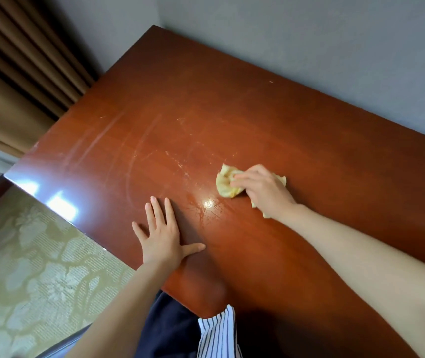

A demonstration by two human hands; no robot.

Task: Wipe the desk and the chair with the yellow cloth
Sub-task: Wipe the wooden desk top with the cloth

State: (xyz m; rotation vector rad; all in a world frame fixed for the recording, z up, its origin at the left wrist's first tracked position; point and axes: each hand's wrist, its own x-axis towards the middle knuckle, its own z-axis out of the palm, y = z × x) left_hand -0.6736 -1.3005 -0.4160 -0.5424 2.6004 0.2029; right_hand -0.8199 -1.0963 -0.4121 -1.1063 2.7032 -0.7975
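Head view. The yellow cloth (225, 183) lies bunched on the counter (232, 112), right of centre and nearer the front edge than the wall. The right hand (263, 189) covers its right half. The fingers (242, 177) are curled over the wad and grip it against the wood, and cloth shows beyond the fingertips on the left and under the wrist. The left hand (163, 233) lies flat on the counter, fingers straight and spread, holding nothing, well apart from the cloth and nearer the front edge.

Judgement: the right hand does the wiping while the left only braces. The wad has no clear long axis. Faint arced smears and pale specks lie on the surface left of the cloth, so the next stroke probably goes that way.

The counter is glossy reddish-brown wood with a bright glare spot (208, 204) between the hands. Its far edge meets a grey wall (309, 34). Brown curtains (12, 73) hang at the left and a patterned carpet (25, 254) lies below. No chair is in view.
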